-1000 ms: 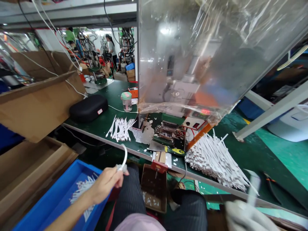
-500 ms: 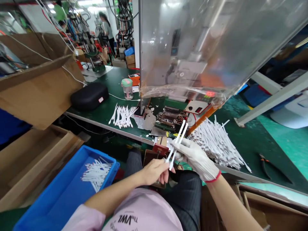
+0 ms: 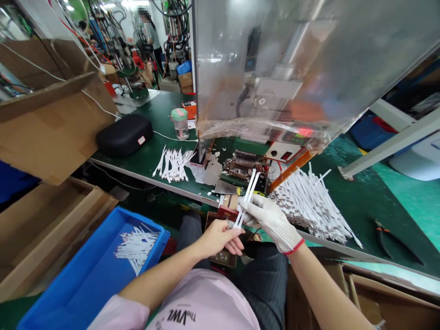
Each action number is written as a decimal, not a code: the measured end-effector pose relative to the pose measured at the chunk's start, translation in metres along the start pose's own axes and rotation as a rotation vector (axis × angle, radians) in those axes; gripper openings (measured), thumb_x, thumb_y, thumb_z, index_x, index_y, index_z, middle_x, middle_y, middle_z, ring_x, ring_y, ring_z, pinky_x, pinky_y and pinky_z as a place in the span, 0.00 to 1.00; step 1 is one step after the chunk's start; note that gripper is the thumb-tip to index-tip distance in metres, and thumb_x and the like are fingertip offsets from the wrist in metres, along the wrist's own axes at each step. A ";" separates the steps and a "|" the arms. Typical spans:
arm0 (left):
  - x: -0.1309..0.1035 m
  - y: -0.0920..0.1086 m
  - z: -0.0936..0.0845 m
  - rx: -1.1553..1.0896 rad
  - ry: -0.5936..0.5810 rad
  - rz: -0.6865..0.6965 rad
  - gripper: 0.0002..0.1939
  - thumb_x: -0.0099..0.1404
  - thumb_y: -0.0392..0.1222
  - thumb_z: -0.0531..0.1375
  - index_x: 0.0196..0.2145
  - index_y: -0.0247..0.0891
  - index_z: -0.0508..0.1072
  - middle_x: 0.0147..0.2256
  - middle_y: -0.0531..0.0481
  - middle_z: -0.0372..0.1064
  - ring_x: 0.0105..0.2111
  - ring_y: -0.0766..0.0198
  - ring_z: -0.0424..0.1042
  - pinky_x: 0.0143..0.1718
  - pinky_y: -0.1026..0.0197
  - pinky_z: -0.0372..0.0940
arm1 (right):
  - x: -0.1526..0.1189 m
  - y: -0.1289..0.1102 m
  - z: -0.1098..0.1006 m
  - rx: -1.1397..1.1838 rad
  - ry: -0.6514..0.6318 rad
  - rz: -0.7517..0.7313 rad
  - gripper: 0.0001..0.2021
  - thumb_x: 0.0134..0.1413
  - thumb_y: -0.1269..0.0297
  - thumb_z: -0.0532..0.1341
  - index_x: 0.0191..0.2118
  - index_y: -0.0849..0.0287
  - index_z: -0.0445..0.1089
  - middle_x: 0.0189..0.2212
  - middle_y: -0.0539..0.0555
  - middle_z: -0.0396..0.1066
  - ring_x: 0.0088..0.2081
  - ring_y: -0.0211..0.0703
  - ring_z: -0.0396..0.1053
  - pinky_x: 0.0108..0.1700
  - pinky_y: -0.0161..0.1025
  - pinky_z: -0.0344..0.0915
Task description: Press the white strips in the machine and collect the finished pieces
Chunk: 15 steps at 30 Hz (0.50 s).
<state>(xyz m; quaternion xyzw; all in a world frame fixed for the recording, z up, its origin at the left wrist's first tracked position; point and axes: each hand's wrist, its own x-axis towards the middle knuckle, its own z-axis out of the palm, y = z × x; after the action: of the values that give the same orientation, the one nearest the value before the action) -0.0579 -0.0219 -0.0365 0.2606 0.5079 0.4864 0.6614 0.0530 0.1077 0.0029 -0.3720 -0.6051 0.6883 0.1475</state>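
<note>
Holding two white strips (image 3: 250, 185) just below and right of the frame's centre, side by side, slanted lengthwise from lower left to upper right, pointing toward the metal block (image 3: 242, 162). Pinched at the lower ends by the bare left hand (image 3: 220, 238), with the thumb on top, and pinched higher, around mid-length, by the gloved right hand (image 3: 271, 219). Equally near to both. Angled inward with the left forearm (image 3: 165, 275) from lower left, the right forearm (image 3: 326, 279) from lower right, near the strip pile (image 3: 309, 206) at right.

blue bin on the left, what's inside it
Inside the blue bin, white strips lie in a loose pile toward its far end. What lies beneath the pile is covered.
</note>
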 end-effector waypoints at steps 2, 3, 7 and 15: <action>0.003 0.003 0.001 -0.021 0.013 -0.013 0.30 0.49 0.61 0.64 0.37 0.29 0.71 0.23 0.46 0.72 0.23 0.61 0.74 0.25 0.63 0.66 | 0.006 -0.001 -0.001 0.067 -0.006 0.024 0.18 0.44 0.50 0.68 0.29 0.61 0.68 0.17 0.47 0.65 0.18 0.31 0.59 0.19 0.29 0.55; 0.005 0.005 0.002 -0.029 0.019 -0.015 0.30 0.49 0.61 0.64 0.36 0.29 0.71 0.23 0.46 0.72 0.23 0.60 0.75 0.25 0.62 0.66 | 0.009 -0.001 -0.001 0.119 -0.006 0.032 0.19 0.43 0.50 0.69 0.29 0.62 0.68 0.17 0.47 0.65 0.18 0.31 0.59 0.19 0.29 0.55; 0.011 0.011 0.005 -0.041 0.060 -0.007 0.28 0.47 0.60 0.64 0.33 0.31 0.70 0.23 0.46 0.72 0.23 0.60 0.75 0.26 0.62 0.66 | 0.026 0.005 0.000 0.374 -0.020 0.037 0.17 0.38 0.55 0.72 0.28 0.63 0.71 0.18 0.47 0.65 0.17 0.28 0.55 0.18 0.26 0.54; 0.016 0.012 0.006 0.004 0.064 -0.043 0.26 0.47 0.62 0.61 0.29 0.32 0.71 0.21 0.46 0.72 0.20 0.62 0.73 0.22 0.65 0.63 | 0.045 0.029 0.010 0.507 0.020 0.118 0.15 0.35 0.57 0.73 0.25 0.65 0.74 0.16 0.50 0.67 0.16 0.31 0.59 0.16 0.28 0.58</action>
<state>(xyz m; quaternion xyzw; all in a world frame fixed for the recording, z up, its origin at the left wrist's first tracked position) -0.0565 -0.0021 -0.0307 0.2353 0.5353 0.4792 0.6546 0.0231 0.1235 -0.0394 -0.3648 -0.3890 0.8216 0.2016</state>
